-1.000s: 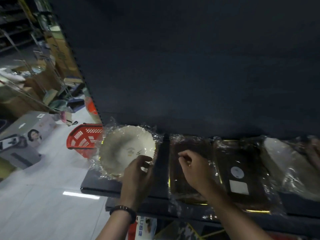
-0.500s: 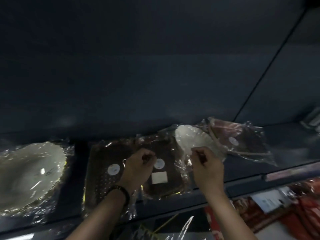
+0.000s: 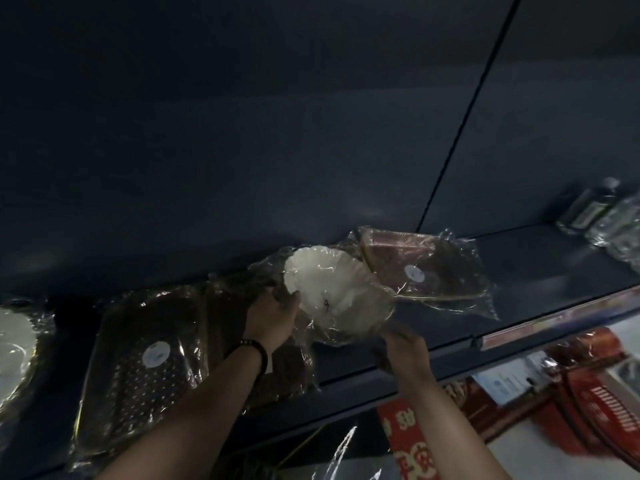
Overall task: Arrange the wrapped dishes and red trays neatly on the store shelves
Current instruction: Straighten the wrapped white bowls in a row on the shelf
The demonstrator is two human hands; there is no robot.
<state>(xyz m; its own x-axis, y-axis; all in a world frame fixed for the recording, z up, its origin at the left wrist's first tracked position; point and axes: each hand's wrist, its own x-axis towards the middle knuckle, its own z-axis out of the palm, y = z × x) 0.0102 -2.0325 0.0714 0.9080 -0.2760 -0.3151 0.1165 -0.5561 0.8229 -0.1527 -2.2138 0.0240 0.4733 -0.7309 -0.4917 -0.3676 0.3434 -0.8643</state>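
A white scalloped dish in clear wrap is tilted above the dark shelf. My left hand grips its left rim and my right hand holds its lower right edge. A wrapped red tray lies just behind and to the right of the dish. Another wrapped red tray with a round white sticker lies flat to the left, and a third dark tray sits partly hidden under my left forearm. A second wrapped white dish is at the far left edge.
Dark back panel rises behind the shelf. Wrapped bottles or glassware stand at the far right of the shelf. Below the shelf's front edge are red packaged goods and a red printed box.
Both hands moved right onto the white dish and lifted it, tilting it toward me. The camera view shifted further right along the shelf.
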